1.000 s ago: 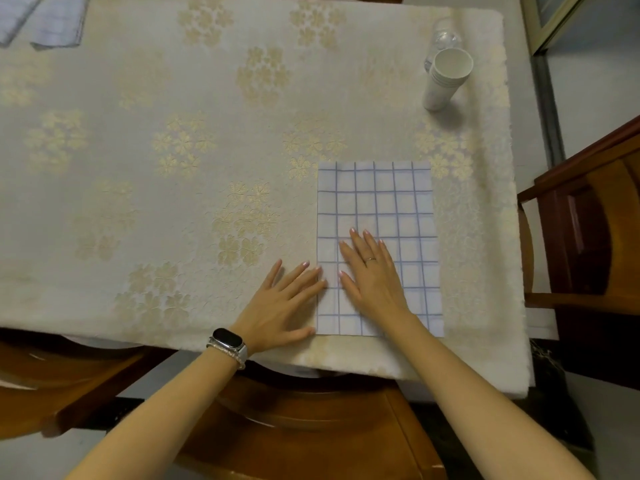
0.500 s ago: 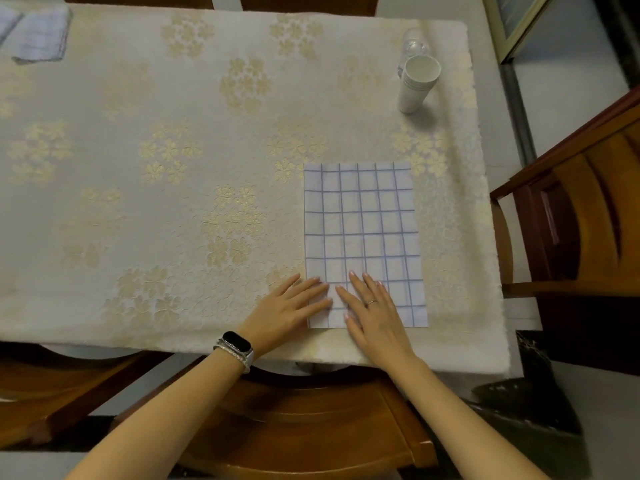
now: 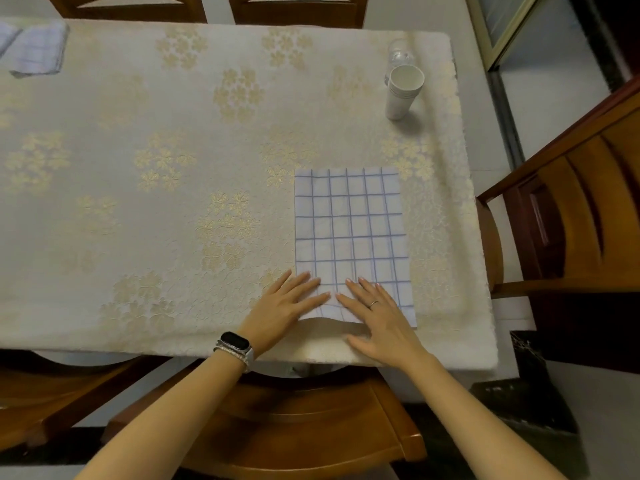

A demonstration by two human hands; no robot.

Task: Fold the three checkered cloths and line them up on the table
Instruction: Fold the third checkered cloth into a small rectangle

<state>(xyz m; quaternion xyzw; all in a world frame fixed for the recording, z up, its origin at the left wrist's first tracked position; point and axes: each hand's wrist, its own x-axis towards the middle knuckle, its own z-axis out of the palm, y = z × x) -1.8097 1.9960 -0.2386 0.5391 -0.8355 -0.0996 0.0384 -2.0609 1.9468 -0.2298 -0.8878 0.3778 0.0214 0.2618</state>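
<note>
Head view: nearest, a wooden chair seat (image 3: 294, 420) sits below the table's edge, and both forearms reach over it. The left wrist wears a dark watch (image 3: 235, 342). The left hand (image 3: 282, 306) lies flat with its fingers straight and relaxed, gripping nothing, its fingertips on the near left corner of the folded checkered cloth (image 3: 349, 230). The right hand (image 3: 377, 320), with a ring (image 3: 373, 303) on one finger, lies just as flat beside it, fingers straight on the cloth's near edge and thumb out on the tablecloth (image 3: 156, 209). Between the two hands the near edge bows up slightly.

The cloth is a neat upright rectangle on the near right part of the table, long side running away from the person. Beyond it, near the far right corner, a stack of paper cups (image 3: 401, 91) stands in front of a clear bottle (image 3: 400, 55). At the far left corner the other checkered cloths (image 3: 40, 51) lie in a loose heap, partly cut off by the frame. A wooden chair (image 3: 571, 209) stands at the right.
</note>
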